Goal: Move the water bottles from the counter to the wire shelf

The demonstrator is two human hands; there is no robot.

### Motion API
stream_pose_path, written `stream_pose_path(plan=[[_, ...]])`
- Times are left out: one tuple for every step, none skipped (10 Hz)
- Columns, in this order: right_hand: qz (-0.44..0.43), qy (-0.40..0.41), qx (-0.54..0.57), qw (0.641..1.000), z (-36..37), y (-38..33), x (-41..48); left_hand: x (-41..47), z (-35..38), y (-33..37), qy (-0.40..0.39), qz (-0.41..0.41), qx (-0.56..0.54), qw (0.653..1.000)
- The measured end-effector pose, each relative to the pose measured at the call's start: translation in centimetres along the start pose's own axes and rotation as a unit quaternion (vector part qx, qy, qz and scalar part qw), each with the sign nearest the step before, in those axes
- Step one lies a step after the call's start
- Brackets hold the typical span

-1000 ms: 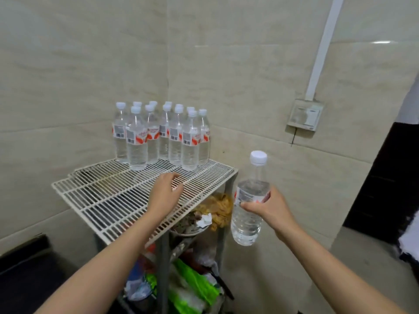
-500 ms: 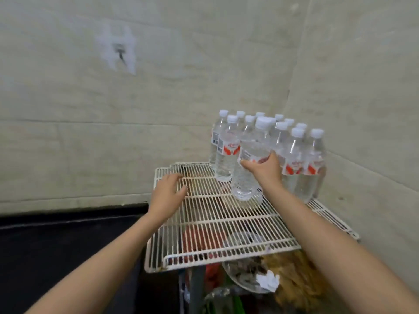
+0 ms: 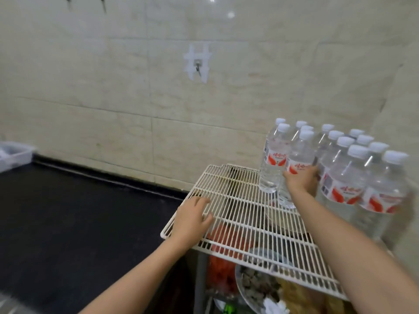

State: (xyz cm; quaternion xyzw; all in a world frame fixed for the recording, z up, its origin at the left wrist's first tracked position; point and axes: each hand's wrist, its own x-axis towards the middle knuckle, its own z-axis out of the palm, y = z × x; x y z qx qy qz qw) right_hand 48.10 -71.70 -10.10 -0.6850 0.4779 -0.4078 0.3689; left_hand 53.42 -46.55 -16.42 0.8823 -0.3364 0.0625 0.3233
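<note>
A white wire shelf fills the lower right. Several clear water bottles with white caps and red-and-white labels stand packed at its far right corner. My right hand is wrapped around one more bottle, which stands on the shelf at the front left of that group, beside another bottle. My left hand lies flat on the shelf's left front corner, fingers spread, holding nothing.
A black counter stretches to the left, level with the shelf. A white bin sits at its far left edge. Tiled walls close the corner, with a stuck-on hook. Below the shelf are a bowl of food and red bags.
My right hand has carried the bottle from mid-air beside the shelf onto the shelf and set it against the group. The view swung left. My left hand stayed on the shelf.
</note>
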Motion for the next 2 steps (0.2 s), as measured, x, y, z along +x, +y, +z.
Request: stream_pose_path(plan=[[-0.004, -0.016, 0.011, 1.000, -0.2, 0.6, -1.0, -1.8, 0.9, 0.4, 0.025, 0.013, 0.021, 0.999], [-0.065, -0.064, 0.042, 0.995, -1.4, -0.1, -3.2, -3.5, 1.6, 1.2, 0.021, 0.020, 0.031, 0.999]])
